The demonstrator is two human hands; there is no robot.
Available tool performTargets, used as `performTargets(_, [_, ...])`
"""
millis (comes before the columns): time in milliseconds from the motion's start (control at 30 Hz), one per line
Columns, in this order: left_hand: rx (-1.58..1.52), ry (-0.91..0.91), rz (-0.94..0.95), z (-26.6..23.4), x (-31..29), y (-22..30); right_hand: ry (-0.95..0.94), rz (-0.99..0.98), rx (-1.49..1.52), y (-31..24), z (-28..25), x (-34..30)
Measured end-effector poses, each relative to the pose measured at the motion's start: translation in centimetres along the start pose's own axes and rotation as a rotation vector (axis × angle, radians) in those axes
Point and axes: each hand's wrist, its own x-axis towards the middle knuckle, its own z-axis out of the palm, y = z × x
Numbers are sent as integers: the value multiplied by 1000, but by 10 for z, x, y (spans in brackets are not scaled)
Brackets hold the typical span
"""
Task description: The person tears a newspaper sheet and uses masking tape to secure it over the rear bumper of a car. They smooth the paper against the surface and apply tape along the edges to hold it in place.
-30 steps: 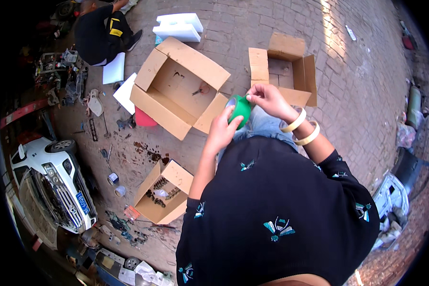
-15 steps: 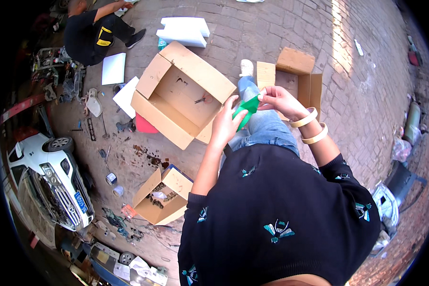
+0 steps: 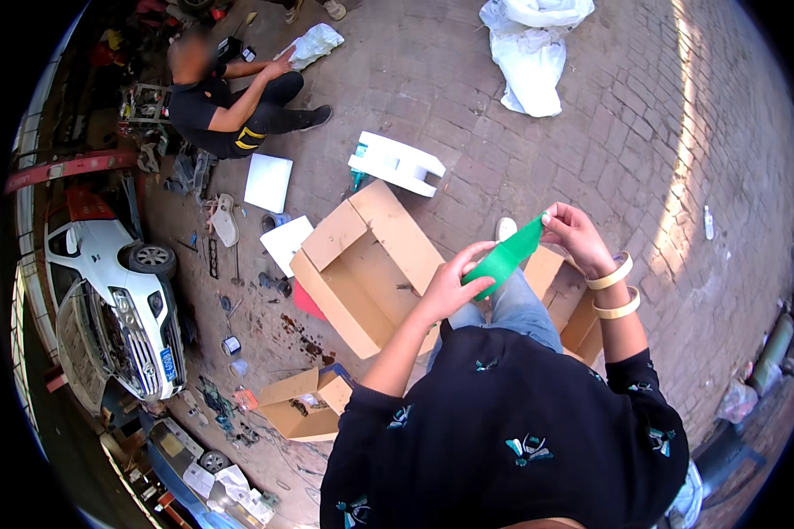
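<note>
A strip of green tape (image 3: 512,256) stretches slantwise between my two hands, above my jeans. Curled round its lower end are the fingers of my left hand (image 3: 448,286); a roll there is mostly hidden. The free end is pinched between thumb and fingertips of my right hand (image 3: 575,238), higher and to the right. Two pale bangles (image 3: 616,304) circle my right wrist. Just beyond my left hand stands a large open cardboard box (image 3: 340,304), and below my right forearm another open cardboard box (image 3: 582,317), partly covered by my arm.
A person (image 3: 220,115) crouches at the far left, hands on a white bag. White foam pieces (image 3: 393,161) lie behind the large box. A smaller carton (image 3: 291,410) with parts sits lower left, near a white car (image 3: 115,300). White plastic sheeting (image 3: 538,66) lies at the back.
My right hand has drawn away up and right, so the green tape now spans a longer stretch. The view has shifted, bringing the crouching person and white sheeting further into sight.
</note>
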Motion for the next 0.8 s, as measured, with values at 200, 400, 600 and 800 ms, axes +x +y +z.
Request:
performTargets(200, [412,139,-50,-34,86,38,-49,-127,-121,-76,-3,67])
performTargets(400, [213,285,-63,-89,155,50,-182,-217,-255,-128,14,163])
performTargets(600, [250,433,-87,-172,234,96,-301,-311,-501,-215,53,280])
performTargets(800, [448,599,27,-263,335,134,-271,-252,-594,-305,85,402])
